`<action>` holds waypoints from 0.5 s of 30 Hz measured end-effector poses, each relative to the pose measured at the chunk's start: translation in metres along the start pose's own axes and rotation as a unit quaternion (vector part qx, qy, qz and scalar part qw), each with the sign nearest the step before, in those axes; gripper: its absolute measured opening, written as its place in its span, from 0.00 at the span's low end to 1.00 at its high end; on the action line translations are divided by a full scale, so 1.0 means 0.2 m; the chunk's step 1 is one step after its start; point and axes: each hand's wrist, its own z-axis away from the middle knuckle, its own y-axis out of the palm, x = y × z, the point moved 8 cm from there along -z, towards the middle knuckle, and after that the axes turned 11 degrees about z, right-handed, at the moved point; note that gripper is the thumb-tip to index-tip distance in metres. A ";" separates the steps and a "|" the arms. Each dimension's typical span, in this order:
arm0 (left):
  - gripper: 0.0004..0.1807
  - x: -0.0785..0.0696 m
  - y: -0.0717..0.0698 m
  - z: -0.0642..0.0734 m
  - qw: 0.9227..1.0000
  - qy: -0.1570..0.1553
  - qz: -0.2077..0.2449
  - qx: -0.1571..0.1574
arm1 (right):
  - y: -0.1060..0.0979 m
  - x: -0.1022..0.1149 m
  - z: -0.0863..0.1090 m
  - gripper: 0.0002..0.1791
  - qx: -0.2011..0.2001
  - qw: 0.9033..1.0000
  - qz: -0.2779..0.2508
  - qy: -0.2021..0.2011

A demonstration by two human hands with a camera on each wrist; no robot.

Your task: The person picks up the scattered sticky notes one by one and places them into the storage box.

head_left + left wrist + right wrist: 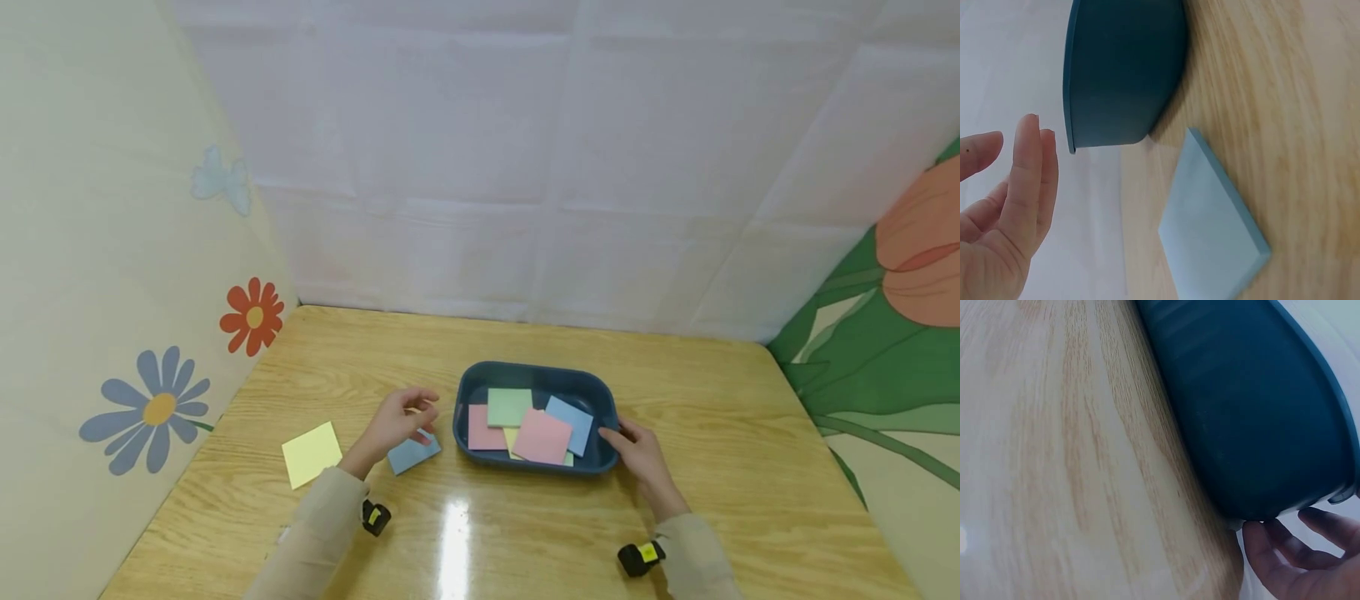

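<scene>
A dark blue plastic bin [536, 468] sits on the table with several sticky note pads inside: a green pad [509, 407], a pink pad [543, 437] and a blue pad [573, 423] show most. My right hand [643, 458] grips the bin's right end, thumb over the rim and fingers against the outside wall [1254, 425]. Left of the bin, my left hand [397, 419] hovers with loosely bent fingers and holds nothing. Below it, another blue sticky note pad [1210, 225] lies on the table, partly hidden by the hand in the head view.
Farther left, a yellow sticky note pad [312, 455] lies on the wooden table [697, 392]. A white cloth [480, 167] hangs behind the table's back edge, and flower-printed cloths stand at both sides.
</scene>
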 end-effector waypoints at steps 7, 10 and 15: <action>0.19 0.02 -0.05 0.04 1.000 -0.005 0.003 -0.015 | -0.01 0.01 0.01 0.28 -0.004 1.000 0.002 -0.007; 0.19 0.03 -0.07 0.05 1.000 -0.009 -0.004 -0.022 | -0.01 0.01 0.01 0.28 -0.002 1.000 -0.001 -0.005; 0.19 0.04 -0.11 0.06 0.999 -0.014 -0.025 -0.038 | -0.01 0.02 0.01 0.28 -0.003 1.000 -0.002 -0.004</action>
